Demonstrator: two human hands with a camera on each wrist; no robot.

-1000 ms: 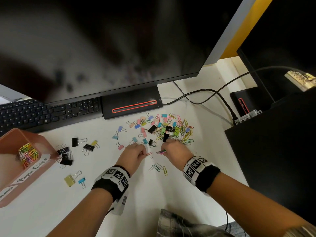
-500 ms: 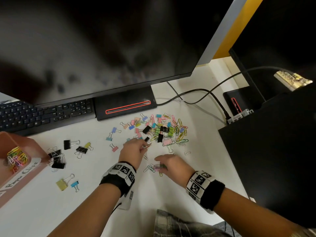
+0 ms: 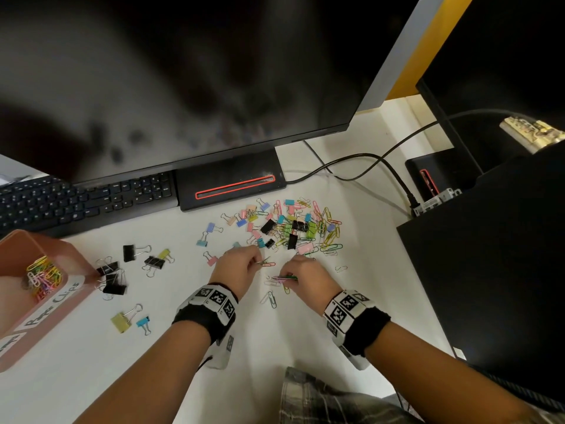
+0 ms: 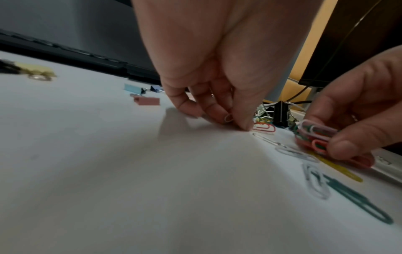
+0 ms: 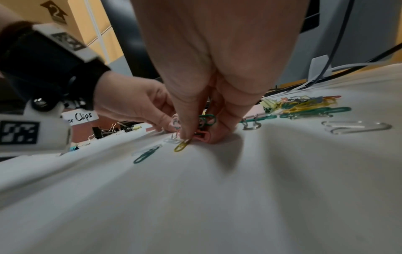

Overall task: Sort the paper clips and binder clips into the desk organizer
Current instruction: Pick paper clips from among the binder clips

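Observation:
A mixed pile of coloured paper clips and binder clips point(image 3: 293, 228) lies on the white desk below the monitor. My left hand point(image 3: 260, 262) is at the pile's near edge and pinches a few paper clips point(image 3: 267, 264); a clip loop point(image 4: 228, 117) shows between its fingertips. My right hand point(image 3: 292, 278) is just to its right and pinches a bundle of paper clips point(image 4: 315, 139) point(image 5: 203, 122) low over the desk. Loose paper clips point(image 3: 272, 298) lie beneath both hands. The pink desk organizer point(image 3: 65, 270) stands at the far left, with paper clips point(image 3: 42, 278) in one compartment.
Black binder clips point(image 3: 113, 278) lie beside the organizer, with a yellow one point(image 3: 121, 321) and a blue one point(image 3: 142, 322) nearer me. A keyboard point(image 3: 82, 200) and the monitor base point(image 3: 229, 179) stand behind. Cables point(image 3: 367, 166) and a black box point(image 3: 489, 270) are at the right.
My right hand dropped from the pile's edge to the loose clips nearer me, then came back a little with its bundle. My left hand has stayed at the pile's near edge.

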